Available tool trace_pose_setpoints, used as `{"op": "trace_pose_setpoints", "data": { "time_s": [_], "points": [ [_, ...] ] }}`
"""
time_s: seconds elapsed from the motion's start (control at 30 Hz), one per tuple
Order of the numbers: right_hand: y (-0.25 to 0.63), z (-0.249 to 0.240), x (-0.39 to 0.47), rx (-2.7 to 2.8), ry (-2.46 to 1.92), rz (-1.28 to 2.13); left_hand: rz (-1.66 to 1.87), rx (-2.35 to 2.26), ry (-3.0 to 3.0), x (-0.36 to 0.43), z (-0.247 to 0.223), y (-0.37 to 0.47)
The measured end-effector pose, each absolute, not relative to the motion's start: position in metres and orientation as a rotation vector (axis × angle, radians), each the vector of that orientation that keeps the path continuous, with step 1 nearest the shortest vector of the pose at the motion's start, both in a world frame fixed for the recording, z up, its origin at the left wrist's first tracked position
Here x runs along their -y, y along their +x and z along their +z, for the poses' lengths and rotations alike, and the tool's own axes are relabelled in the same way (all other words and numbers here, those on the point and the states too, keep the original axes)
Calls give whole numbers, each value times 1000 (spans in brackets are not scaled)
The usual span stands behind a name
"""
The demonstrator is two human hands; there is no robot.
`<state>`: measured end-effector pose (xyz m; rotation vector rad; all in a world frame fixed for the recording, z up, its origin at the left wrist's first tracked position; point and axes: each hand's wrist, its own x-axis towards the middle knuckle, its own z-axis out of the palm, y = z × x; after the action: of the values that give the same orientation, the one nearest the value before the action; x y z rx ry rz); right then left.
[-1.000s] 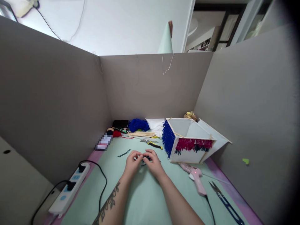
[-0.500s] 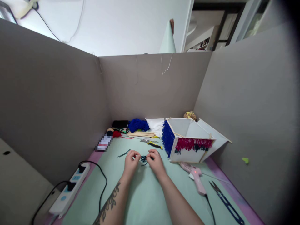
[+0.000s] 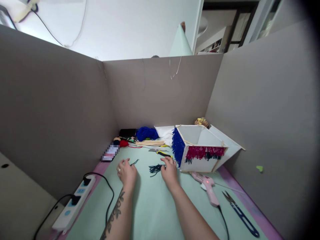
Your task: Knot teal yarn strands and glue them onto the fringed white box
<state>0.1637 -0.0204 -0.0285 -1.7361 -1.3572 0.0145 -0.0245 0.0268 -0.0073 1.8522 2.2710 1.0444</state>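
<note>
A fringed bundle of dark teal yarn lies low over the pale green tabletop, its loose ends fanning out to the left. My right hand is closed on the bundle's right end. To the left, my left hand is held over the table with its fingers bent and apart. A few loose dark strands lie just right of its fingertips, partly hidden by the hand; nothing visible is in its grasp.
A white box with blue and red fringe stands at the right, a pink glue gun and dark snips nearer. Yellow-black pliers, sticks and blue yarn lie behind. At left are a power strip and phone.
My left hand has let go of the yarn bundle and moved left to beside the loose strands. My right hand has shifted slightly right, and the bundle's ends now spread out.
</note>
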Motion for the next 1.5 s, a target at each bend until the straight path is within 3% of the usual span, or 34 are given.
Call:
{"op": "trace_pose_setpoints", "data": {
  "time_s": [0.2, 0.43, 0.7, 1.07, 1.3, 1.4, 1.5],
  "points": [
    [163, -32, 21, 1274, -1629, 99, 904, -2364, 1920, -35, -21, -30],
    [153, -24, 20, 1206, -1362, 407, 1220, -1474, 2251, -32, -12, -18],
    [144, -23, 18, 1061, -1129, 919, 1275, -1217, 2228, -19, -7, -4],
    [148, -14, 24, 1144, -1296, 593, 1280, -1324, 2022, -17, -3, -8],
    [163, -21, 21, 928, -1352, 541, 1586, -1971, 1711, -26, 2, -26],
    [163, -23, 20, 912, -1325, 572, 1467, -1634, 1753, -22, 4, -20],
    [158, -20, 21, 975, -1265, 601, 1056, -1163, 1726, -12, 3, -3]
  ]
}}
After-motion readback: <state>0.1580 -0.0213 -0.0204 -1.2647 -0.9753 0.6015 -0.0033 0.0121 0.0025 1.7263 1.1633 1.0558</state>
